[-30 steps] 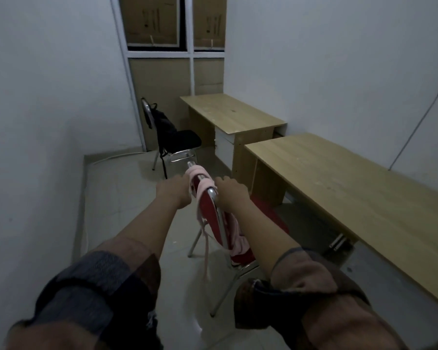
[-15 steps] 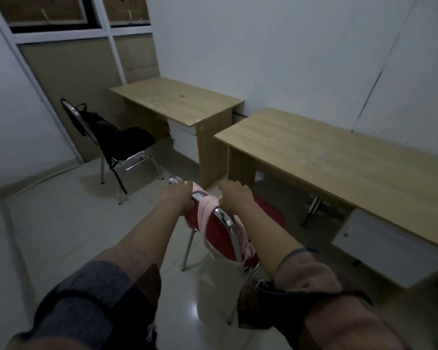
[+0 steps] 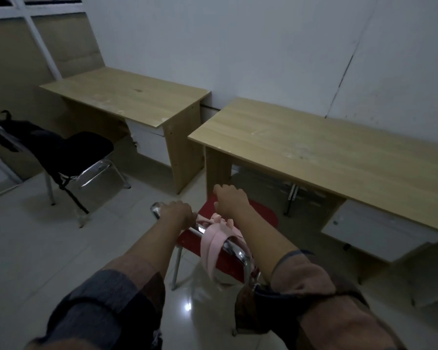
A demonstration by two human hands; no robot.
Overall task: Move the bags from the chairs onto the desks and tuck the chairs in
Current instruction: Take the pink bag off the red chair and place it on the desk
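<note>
Gripping the red chair [image 3: 228, 258] by its chrome top rail, the left hand [image 3: 176, 210] curled shut; the right hand [image 3: 232, 200] was fisted past it, its hold unclear. The pink bag [image 3: 216, 238] hung off the backrest, near the light-wood tabletop [image 3: 326, 152]. Best lift both straps clear first.

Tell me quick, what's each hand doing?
Left hand: closed, gripping the red chair's chrome backrest rail.
Right hand: curled past the rail near the pink bag; what it holds cannot be told.
</note>
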